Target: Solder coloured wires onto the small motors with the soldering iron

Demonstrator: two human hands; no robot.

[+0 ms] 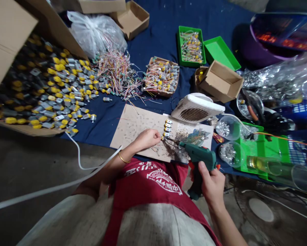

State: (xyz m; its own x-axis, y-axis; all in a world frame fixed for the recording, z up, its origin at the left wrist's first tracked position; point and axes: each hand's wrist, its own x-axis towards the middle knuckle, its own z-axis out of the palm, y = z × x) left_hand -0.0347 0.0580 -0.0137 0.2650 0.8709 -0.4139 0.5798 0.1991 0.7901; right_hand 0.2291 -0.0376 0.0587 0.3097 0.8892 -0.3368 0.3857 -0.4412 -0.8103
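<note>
Bit of a crowded bench here. Right hand is wrapped round the grip of a dark green, pistol-shaped soldering gun, its tip pointing at the near end of a short row of small silver-and-yellow motors. Left hand has its fingertips pinched together right by that end; too small to tell what's between them. The row sits on a brown cardboard sheet.

As for clutter: a dirty white plastic housing with a round grille sits tilted just behind the gun, hemming in that side. Clear round plastic tubs of shiny bits are just right of it. A tangled heap of pink and white wires spills toward the sheet's back edge, loose silver-and-yellow motors pile up far left, and a thick white cable crosses the left forearm.
</note>
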